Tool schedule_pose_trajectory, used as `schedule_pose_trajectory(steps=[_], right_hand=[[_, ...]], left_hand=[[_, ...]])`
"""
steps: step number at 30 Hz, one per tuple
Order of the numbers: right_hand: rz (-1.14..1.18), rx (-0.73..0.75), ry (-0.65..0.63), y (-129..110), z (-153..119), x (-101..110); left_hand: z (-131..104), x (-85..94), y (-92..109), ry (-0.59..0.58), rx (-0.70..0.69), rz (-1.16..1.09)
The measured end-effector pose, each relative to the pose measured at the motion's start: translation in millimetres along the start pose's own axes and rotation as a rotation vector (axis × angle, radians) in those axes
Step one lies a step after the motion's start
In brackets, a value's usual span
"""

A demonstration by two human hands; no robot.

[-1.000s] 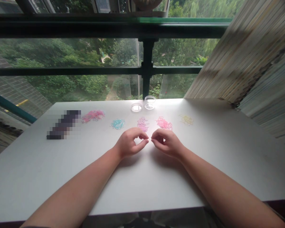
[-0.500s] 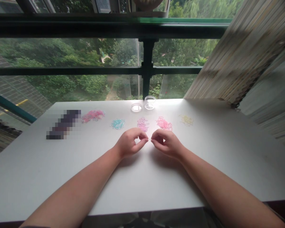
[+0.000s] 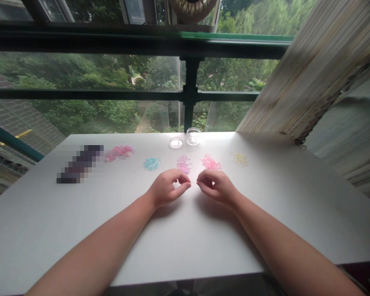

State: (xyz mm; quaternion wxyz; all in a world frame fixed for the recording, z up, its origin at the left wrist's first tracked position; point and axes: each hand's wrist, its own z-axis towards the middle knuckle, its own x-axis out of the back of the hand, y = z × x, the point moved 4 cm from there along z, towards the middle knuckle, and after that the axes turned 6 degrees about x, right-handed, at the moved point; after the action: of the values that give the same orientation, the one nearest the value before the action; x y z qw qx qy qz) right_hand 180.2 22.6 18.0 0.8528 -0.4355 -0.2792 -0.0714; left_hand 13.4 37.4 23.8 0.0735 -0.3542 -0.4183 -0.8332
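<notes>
My left hand (image 3: pixel 168 189) and my right hand (image 3: pixel 216 187) rest on the white table (image 3: pixel 185 242), fingertips almost touching. Each pinches thumb to forefinger on a tiny pale rubber band (image 3: pixel 193 183) that barely shows between them. Just beyond the hands lie small piles of bands: lilac (image 3: pixel 184 163), pink (image 3: pixel 211 163), blue (image 3: pixel 151 164), yellow (image 3: pixel 240 159), and a larger pink pile (image 3: pixel 119 152) further left.
A small clear jar (image 3: pixel 193 136) and its lid (image 3: pixel 176 142) stand at the table's far edge by the window railing (image 3: pixel 189 94). A dark pixelated object (image 3: pixel 79 163) lies at the left. Stacked pale slats (image 3: pixel 311 82) lean at the right.
The view has shifted slightly downward and left. Both hands stay pinched together in nearly the same spot.
</notes>
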Motion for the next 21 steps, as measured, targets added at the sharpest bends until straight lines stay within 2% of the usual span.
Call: schedule_pose_trajectory(steps=[8,12,14,18,21], right_hand=[[-0.152,-0.001,0.075,12,5,21],[-0.415,-0.026,0.141,27,6,54],[-0.557,-0.139,0.189,43,1,80],[-0.688,-0.514,0.324,77,-21,126],[-0.713,-0.589,0.368,90,-32,139]], left_hand=[[-1,-0.5,-2,-0.032,0.006,-0.015],[-2,0.4,-3,-0.041,0.022,-0.018],[-2,1.7,-4,-0.045,0.03,-0.013],[-2,4.8,-6,-0.046,0.052,0.007],[-2,6.4,-7,-0.046,0.043,0.015]])
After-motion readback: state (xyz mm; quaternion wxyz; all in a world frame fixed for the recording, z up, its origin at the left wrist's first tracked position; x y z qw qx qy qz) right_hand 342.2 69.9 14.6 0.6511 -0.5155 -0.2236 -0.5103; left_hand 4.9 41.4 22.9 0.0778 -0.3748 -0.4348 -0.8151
